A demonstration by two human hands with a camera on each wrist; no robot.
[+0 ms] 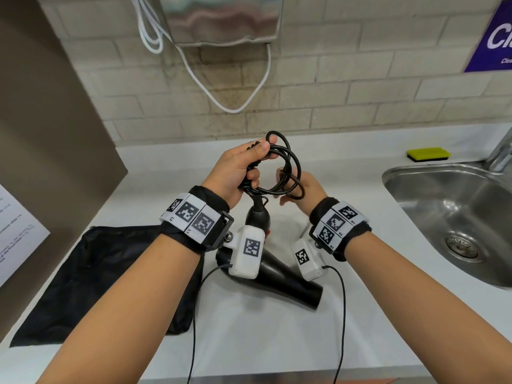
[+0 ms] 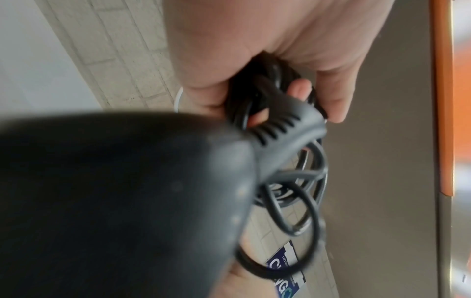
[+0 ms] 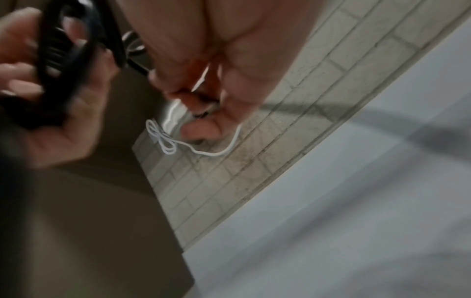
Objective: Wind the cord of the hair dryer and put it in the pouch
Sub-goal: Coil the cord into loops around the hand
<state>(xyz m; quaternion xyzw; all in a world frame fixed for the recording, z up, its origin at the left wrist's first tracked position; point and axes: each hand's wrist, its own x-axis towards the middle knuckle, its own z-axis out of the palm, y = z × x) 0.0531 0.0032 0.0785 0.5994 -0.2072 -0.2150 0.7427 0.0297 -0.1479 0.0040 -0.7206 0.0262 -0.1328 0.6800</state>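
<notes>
A white surface (image 1: 346,314) beside a steel sink (image 1: 454,217) carries the scene, with a flat black fabric pouch (image 1: 91,281) lying on it below and to the left of the grip, its opening impossible to make out. The black plastic hair dryer (image 1: 279,275) hangs nozzle-down directly beneath the left hand (image 1: 238,173), apparently suspended by its own lead, its barrel low over the surface or resting on it; which cannot be told. That hand's grip is curled tight round a bundle of black rubbery cord (image 1: 288,173), thumb pressed over the top of the loops, while the left wrist view shows the ribbed strain relief (image 2: 277,129) bending just under the fingers. The right hand (image 1: 302,189), just beside and slightly below, sits against the far side of the coils with fingers bent round a strand; blur hides exactly how it pinches. The dryer body looks rigid, smooth and heavy enough to tug at the cord, so the handle seems the sounder place to take hold; the cord appears springy and likely to uncoil unless the loops are pinched where they cross. Winding looks nearly complete, bagging not yet begun.
</notes>
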